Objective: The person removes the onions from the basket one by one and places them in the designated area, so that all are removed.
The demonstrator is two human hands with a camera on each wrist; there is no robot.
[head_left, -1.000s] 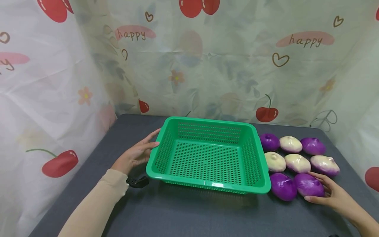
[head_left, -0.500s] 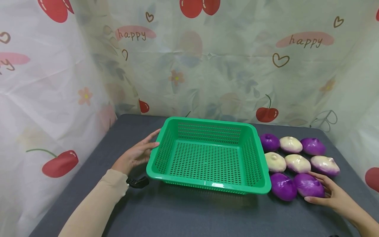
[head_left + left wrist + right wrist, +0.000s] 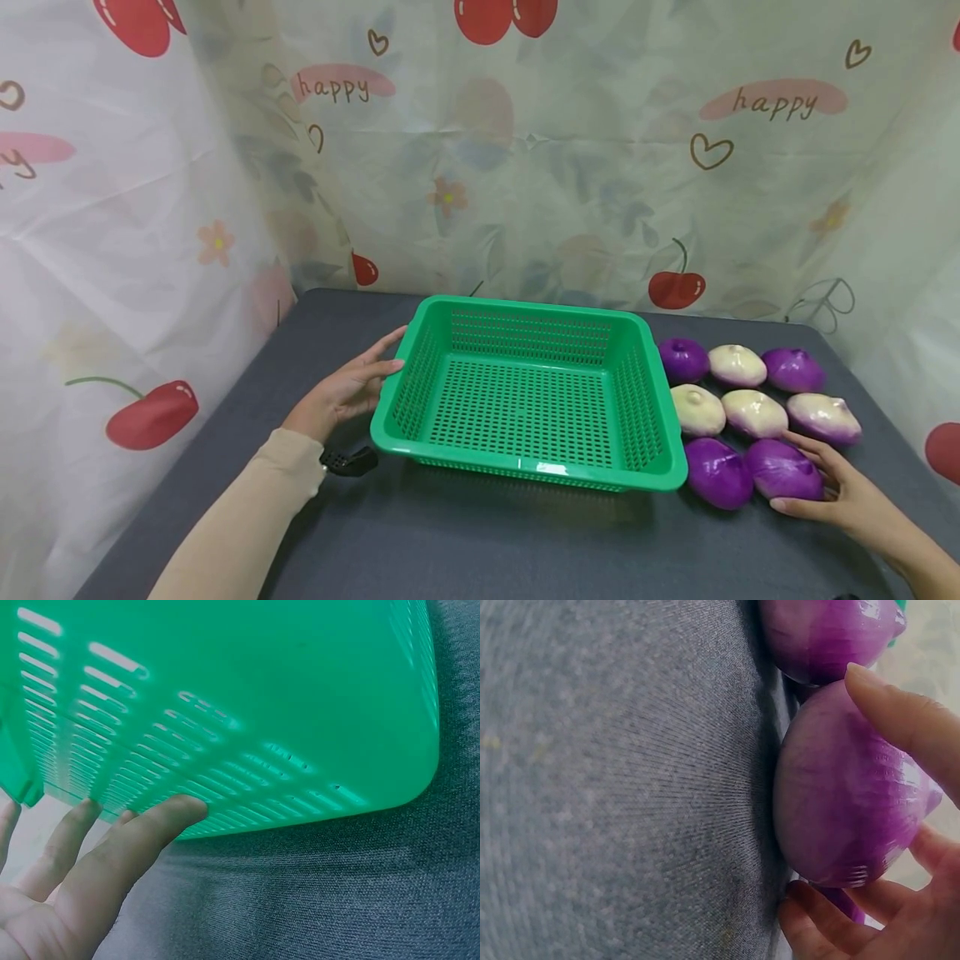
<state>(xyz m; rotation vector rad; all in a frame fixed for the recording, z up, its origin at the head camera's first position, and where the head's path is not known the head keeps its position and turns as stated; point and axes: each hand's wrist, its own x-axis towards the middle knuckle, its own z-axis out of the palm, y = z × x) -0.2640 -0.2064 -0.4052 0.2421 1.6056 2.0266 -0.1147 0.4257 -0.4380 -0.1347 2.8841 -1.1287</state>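
Note:
A green plastic basket (image 3: 525, 479) with slotted walls stands mid-table, nothing inside it. My left hand (image 3: 347, 393) lies against its left outer side, fingers and thumb extended; in the left wrist view the fingertips (image 3: 196, 808) meet the slotted wall. At the right, my right hand (image 3: 843, 487) holds a purple onion (image 3: 786, 471) in the front row, thumb on the near side and fingers round the far side. The right wrist view has this onion (image 3: 847, 787) resting on the cloth between thumb and fingers. Another purple onion (image 3: 718, 473) sits just left of it.
Behind the held onion, several more purple and whitish onions (image 3: 754, 413) stand in two rows beside the basket's right wall. Dark grey cloth (image 3: 480, 550) covers the table. Printed curtains (image 3: 570, 167) enclose the back and sides.

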